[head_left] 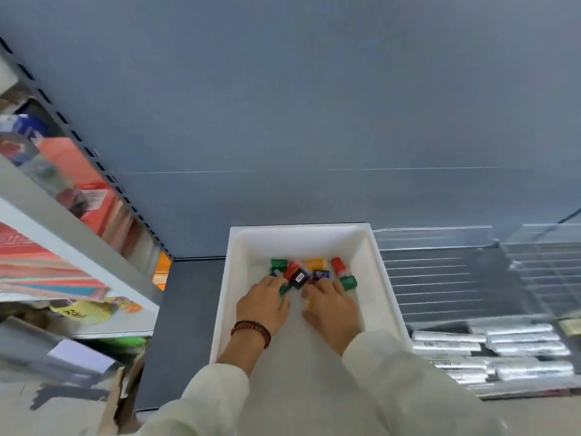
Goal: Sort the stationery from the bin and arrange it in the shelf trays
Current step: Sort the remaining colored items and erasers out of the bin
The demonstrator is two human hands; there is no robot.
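Two cream sleeves reach forward from the bottom edge, both forearms angled inward into a white rectangular plastic bin (390,297). The left hand (262,305), with a red-and-black beaded bracelet (251,331) at its wrist, and the right hand (331,309) lie palm-down side by side, fingers stretched forward onto a heap of small coloured boxes (298,277), green, red, orange and dark blue, at the bin's far end. Motion blur hides whether any fingertip pinches a box, so I cannot tell their grip. Right of the bin, silver foil-wrapped sticks (490,357) fill a clear divided tray (440,278). Beyond rises the grey-blue shelf back panel (314,121).
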